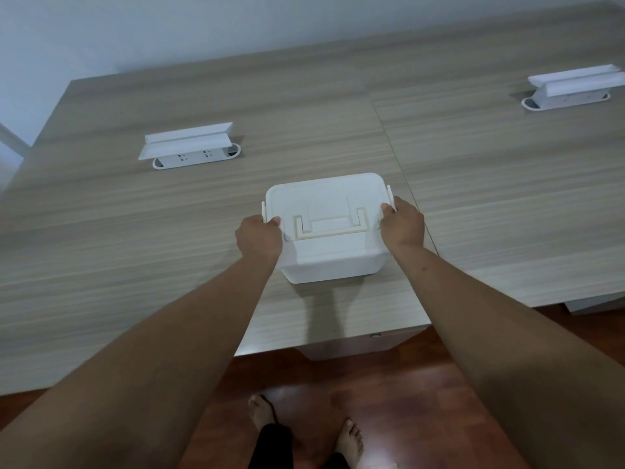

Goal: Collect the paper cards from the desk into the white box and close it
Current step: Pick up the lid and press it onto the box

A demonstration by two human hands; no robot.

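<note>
From the head view, the white box (326, 228) sits on the desk (135, 231) close to its near edge, lid on and handle folded flat. The left hand (258, 236) grips its left side, the right hand (402, 225) its right side at the latch.

A white box (326, 228) sits on the wooden desk (135, 238), lid on, handle folded flat. The left hand (258, 236) grips its 9 o'clock side, the right hand (402, 223) its 3 o'clock side. Open socket hatches lie at 10 o'clock (189, 145) and 2 o'clock (571, 88).
</note>
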